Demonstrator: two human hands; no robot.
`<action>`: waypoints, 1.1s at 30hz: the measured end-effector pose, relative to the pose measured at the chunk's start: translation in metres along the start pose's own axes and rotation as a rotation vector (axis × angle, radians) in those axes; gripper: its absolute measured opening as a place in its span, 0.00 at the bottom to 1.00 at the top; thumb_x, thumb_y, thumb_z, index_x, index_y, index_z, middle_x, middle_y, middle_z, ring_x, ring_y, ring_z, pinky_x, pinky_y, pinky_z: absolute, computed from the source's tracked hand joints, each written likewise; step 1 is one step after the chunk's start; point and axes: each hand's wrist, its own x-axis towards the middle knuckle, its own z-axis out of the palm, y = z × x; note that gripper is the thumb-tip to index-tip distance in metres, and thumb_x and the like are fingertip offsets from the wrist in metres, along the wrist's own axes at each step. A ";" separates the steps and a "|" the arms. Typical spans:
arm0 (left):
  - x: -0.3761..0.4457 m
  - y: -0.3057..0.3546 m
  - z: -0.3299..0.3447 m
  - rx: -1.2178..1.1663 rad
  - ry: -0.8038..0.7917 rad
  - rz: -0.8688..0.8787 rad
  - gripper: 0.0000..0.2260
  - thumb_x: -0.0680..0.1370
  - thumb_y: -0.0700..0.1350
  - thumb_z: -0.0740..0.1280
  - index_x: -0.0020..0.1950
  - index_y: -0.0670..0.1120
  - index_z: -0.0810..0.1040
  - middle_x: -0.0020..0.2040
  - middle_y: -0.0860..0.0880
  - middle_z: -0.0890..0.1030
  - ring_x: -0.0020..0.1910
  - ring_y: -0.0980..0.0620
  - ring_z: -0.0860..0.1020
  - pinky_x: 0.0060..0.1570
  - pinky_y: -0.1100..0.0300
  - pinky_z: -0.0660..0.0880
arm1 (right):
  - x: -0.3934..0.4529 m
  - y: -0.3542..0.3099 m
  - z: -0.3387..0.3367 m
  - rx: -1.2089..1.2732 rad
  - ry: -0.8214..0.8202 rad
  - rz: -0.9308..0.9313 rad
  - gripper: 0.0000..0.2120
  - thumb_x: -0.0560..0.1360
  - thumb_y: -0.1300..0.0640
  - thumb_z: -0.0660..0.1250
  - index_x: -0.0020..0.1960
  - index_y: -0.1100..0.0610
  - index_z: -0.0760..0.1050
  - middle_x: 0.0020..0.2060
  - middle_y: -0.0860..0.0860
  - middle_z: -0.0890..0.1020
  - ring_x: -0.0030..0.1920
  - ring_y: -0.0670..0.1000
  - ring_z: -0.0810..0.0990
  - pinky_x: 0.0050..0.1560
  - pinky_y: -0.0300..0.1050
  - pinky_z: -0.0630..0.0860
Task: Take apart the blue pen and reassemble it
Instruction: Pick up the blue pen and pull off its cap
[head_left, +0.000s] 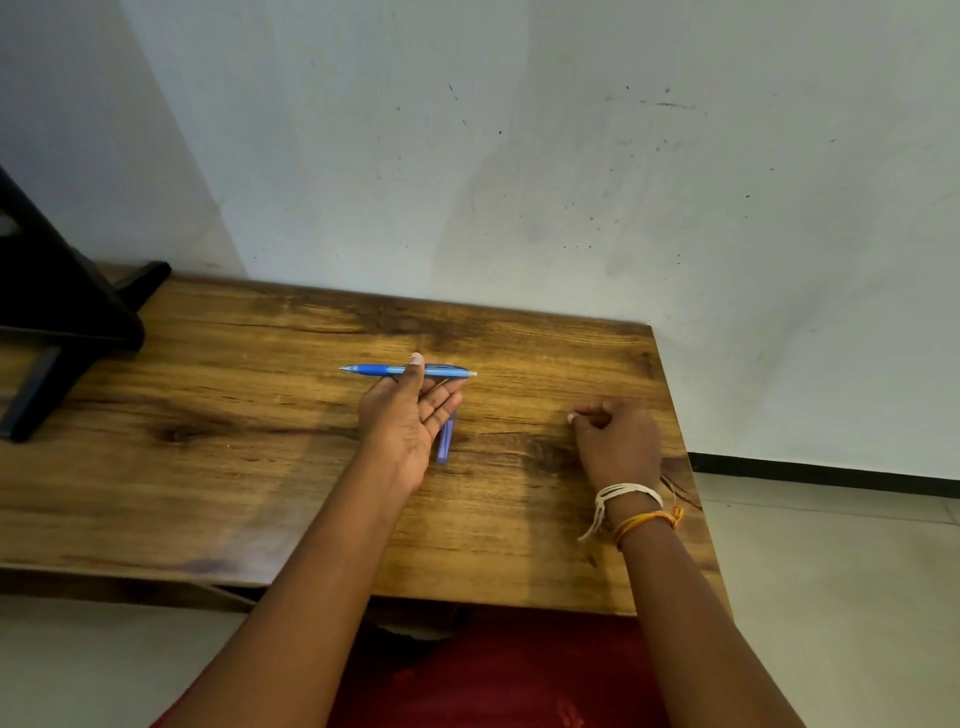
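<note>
Right hand (615, 441): loosely curled, knuckles up, resting on the wooden table (260, 467), holding nothing visible
Left hand (410, 415): palm up, fingers spread, thumb over the blue pen (408, 370)
Blue pen: lying flat, tip pointing left, beyond the left hand

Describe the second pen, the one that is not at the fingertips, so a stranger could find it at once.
On the wooden table, look just right of the open left hand. The darker purplish-blue pen lies there, pointing toward the person. The brighter blue pen lies crosswise at the fingertips.
</note>
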 end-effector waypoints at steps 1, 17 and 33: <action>0.000 0.000 0.000 -0.001 0.000 -0.001 0.06 0.79 0.43 0.64 0.47 0.40 0.75 0.45 0.39 0.83 0.42 0.46 0.85 0.42 0.56 0.82 | 0.000 0.000 0.000 0.002 -0.016 0.009 0.05 0.72 0.56 0.72 0.47 0.55 0.83 0.44 0.53 0.85 0.46 0.52 0.82 0.47 0.44 0.78; -0.004 -0.010 0.005 0.083 -0.094 -0.020 0.06 0.79 0.43 0.64 0.49 0.41 0.76 0.45 0.39 0.83 0.39 0.49 0.85 0.37 0.59 0.82 | -0.027 -0.046 0.019 0.661 -0.343 -0.088 0.06 0.73 0.64 0.70 0.50 0.60 0.82 0.44 0.57 0.86 0.41 0.50 0.84 0.47 0.47 0.81; -0.005 -0.013 0.009 0.029 -0.072 -0.089 0.06 0.78 0.42 0.65 0.50 0.39 0.76 0.46 0.39 0.83 0.39 0.49 0.85 0.37 0.59 0.82 | -0.016 -0.034 0.006 0.661 -0.205 -0.059 0.04 0.79 0.63 0.62 0.47 0.58 0.73 0.42 0.57 0.85 0.42 0.51 0.86 0.44 0.44 0.82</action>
